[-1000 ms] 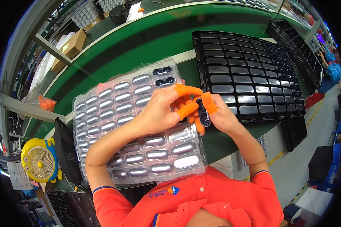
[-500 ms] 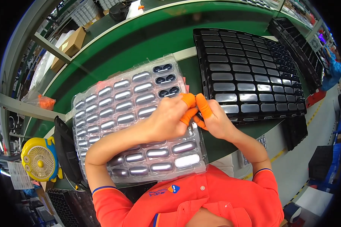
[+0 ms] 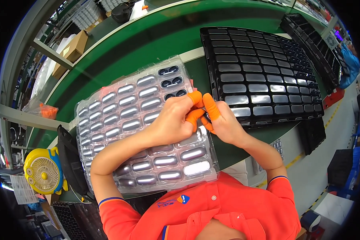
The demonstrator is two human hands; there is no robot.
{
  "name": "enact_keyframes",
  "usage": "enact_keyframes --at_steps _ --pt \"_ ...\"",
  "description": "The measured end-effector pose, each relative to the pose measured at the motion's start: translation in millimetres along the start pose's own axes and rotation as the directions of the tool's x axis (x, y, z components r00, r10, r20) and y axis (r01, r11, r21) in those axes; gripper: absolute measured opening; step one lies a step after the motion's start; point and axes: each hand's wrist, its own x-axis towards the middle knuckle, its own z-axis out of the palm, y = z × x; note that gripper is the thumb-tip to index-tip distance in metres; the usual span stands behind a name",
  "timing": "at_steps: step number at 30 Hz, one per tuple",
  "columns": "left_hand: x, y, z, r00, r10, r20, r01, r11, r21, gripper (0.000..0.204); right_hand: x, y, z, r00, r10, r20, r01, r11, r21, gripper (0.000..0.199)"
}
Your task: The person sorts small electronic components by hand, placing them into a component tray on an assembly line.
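Observation:
My left hand (image 3: 175, 119) and my right hand (image 3: 227, 123) meet above the right side of a clear plastic tray (image 3: 209, 154). Both wear orange finger covers, and their fingers are closed in a pinch. Between them shows a small dark, glossy piece (image 3: 205, 118), mostly hidden by the fingers; its kind is unclear. The clear tray carries rows of shiny silver oval cases (image 3: 193, 153). In its far right column, several pockets hold pairs of dark rounded parts (image 3: 169, 71). My left forearm crosses over the tray and hides part of it.
Right of my hands lies a large black tray (image 3: 244, 89) with rows of oblong pockets, small dark parts at its far right. Another black tray (image 3: 310, 48) stands beyond it. A yellow fan (image 3: 43, 171) is at the left, and a metal post (image 3: 32, 116) rises beside the green bench (image 3: 148, 38).
Both hands have shifted slightly left and away from me, still together. More of the dark piece shows between the fingers now. The view has also shifted a little.

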Motion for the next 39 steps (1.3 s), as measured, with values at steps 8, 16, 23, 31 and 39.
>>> enact_keyframes --at_steps 8,16,23,31,39 --pt "6 9 -13 0.999 0.023 0.044 -0.022 0.999 -0.032 0.017 2 -2 -10 0.975 0.167 0.147 -0.207 0.922 0.326 0.059" --pt "15 18 -25 0.919 -0.318 0.234 0.381 0.872 -0.307 0.017 9 4 -16 0.962 0.231 0.145 -0.272 0.775 0.57 0.059" --pt "9 13 -18 0.908 -0.415 0.057 0.408 0.847 -0.341 0.015 6 -3 -15 0.988 0.096 0.121 -0.138 0.901 0.411 0.033" --pt "10 5 -18 0.965 -0.227 -0.135 0.187 0.948 -0.257 0.013 6 9 -11 0.818 -0.569 -0.085 0.409 0.679 -0.61 0.024" --pt "2 -13 0 0.983 0.043 -0.178 -0.015 0.988 0.155 0.017 8 27 -3 0.867 -0.493 -0.075 0.375 0.744 -0.553 0.025"
